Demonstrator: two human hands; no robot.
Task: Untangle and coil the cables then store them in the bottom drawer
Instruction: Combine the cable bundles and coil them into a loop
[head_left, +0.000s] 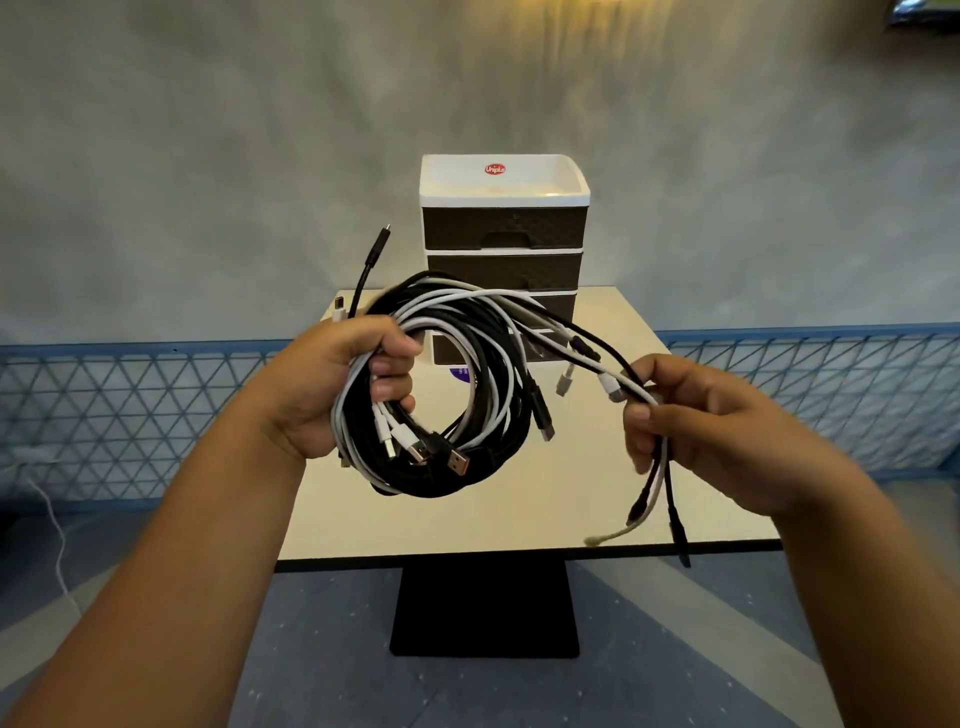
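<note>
The drawer box (503, 244) stands at the far end of the tabletop (519, 509). The near part of the tabletop, in front of the drawer box, is bare. The cable bundle (457, 384) hangs before its lower drawers.

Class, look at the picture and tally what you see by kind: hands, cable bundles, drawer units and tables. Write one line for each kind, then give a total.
Hands: 2 (left hand, right hand)
Cable bundle: 1 (black and white cables, too tangled to count singly)
Drawer unit: 1
Table: 1
Total: 5
</note>
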